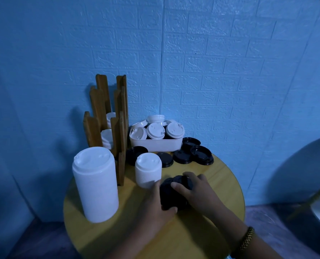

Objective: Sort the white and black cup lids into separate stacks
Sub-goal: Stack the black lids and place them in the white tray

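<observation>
On the round yellow table point(220, 184) stands a tall white lid stack point(95, 184), then a white tub point(155, 145) of lids (loose black lids point(192, 154) lie before it), a shorter white stack point(148, 172), and beside it the black lid stack point(174, 195), clasped by left hand point(155, 204) and right hand point(194, 189), fingers curled round it

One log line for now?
left grip: holds black lid stack | right grip: holds it too | tall white stack, short white stack: upright | loose black lids: by bin

Left hand point(155, 204) and right hand point(195, 187) mostly cover the black lid stack point(167, 198) in front of the white tub point(156, 146); its lid count is unreadable.
</observation>
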Demonstrator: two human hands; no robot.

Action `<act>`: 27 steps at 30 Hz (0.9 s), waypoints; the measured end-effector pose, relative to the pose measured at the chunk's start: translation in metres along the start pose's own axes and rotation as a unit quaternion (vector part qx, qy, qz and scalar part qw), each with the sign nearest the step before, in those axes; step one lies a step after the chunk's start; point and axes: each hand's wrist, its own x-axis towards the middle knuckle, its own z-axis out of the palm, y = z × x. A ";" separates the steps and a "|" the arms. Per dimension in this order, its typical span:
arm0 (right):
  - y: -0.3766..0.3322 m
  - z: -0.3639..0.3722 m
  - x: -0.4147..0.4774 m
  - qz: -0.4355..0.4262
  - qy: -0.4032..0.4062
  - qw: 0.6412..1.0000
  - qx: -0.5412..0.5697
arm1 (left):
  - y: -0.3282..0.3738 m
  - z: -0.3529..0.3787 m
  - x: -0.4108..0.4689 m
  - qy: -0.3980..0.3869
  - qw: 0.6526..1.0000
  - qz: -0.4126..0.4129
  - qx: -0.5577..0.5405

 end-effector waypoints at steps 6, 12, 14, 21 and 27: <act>-0.009 0.011 0.001 -0.025 -0.018 1.000 0.006 | -0.002 0.008 0.019 0.026 0.998 0.016 0.061; -0.002 -0.011 -0.001 -0.093 -0.196 0.974 0.061 | -0.006 0.005 0.022 0.026 0.998 0.024 0.054; 0.001 -0.014 0.002 -0.105 -0.177 0.978 0.033 | -0.006 0.005 0.019 0.027 0.999 0.021 0.037; -0.007 -0.002 0.009 -0.159 -0.095 0.981 -0.056 | -0.007 0.002 0.016 0.014 0.999 0.036 0.037; 0.000 -0.012 0.017 -0.128 -0.214 0.967 0.055 | -0.012 -0.006 0.021 -0.031 0.998 0.028 0.042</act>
